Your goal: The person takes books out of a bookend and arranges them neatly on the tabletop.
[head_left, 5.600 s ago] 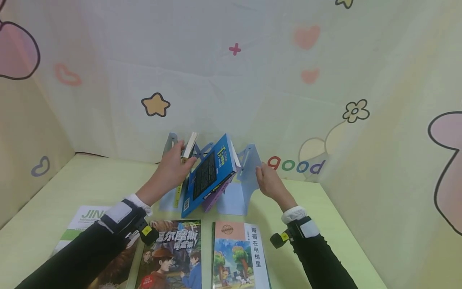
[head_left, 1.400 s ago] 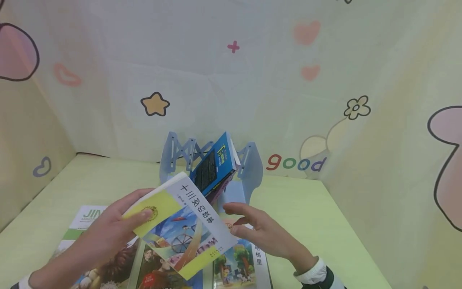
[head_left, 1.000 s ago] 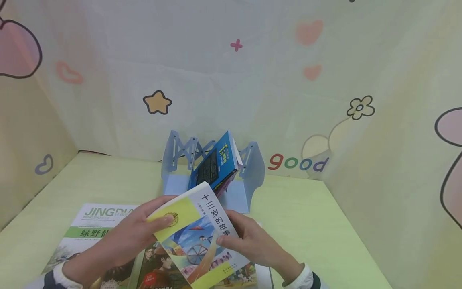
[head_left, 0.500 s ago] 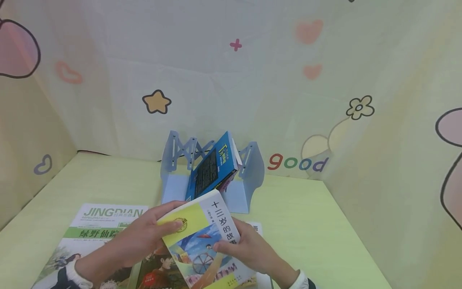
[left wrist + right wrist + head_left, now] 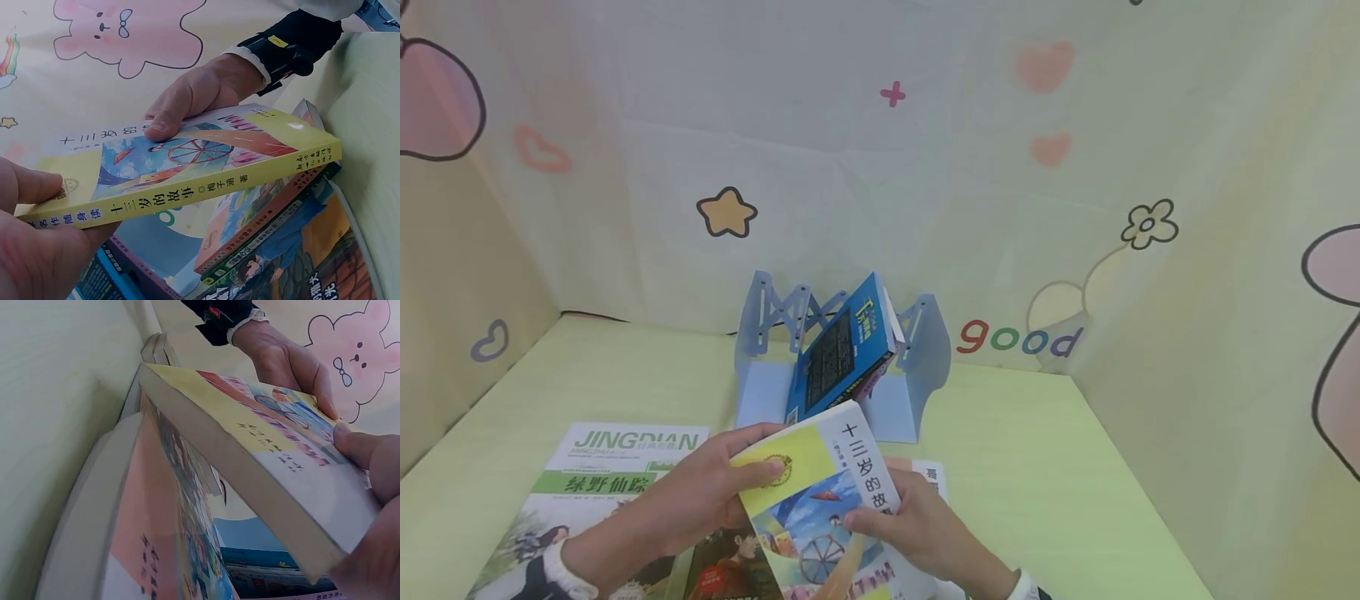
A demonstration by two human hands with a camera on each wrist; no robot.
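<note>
A paperback book (image 5: pixel 820 500) with a yellow, white and blue illustrated cover is held tilted in front of the body, cover up. My left hand (image 5: pixel 700 487) grips its upper left corner, thumb on the yellow part of the cover. On the opposite edge, my right hand (image 5: pixel 925 525) pinches it with the thumb on the picture. In the left wrist view the book's yellow spine (image 5: pixel 187 194) faces that camera. The right wrist view shows its thick page edges (image 5: pixel 231 462). Beyond the hands, a blue book (image 5: pixel 842 350) leans in a pale blue folding bookrack (image 5: pixel 928 358).
Several books lie along the table's near side: a white and green one (image 5: pixel 598 467) at left, a dark illustrated one (image 5: pixel 726 558) in the middle, and a pink and white one (image 5: pixel 934 479) partly under the right hand. A patterned curtain (image 5: pixel 820 167) stands behind the table (image 5: pixel 1037 467).
The left hand has brought a book out of the rack toward the body. The right hand has left the rack's end plate and taken the book's other edge. Lately both have shifted slightly right.
</note>
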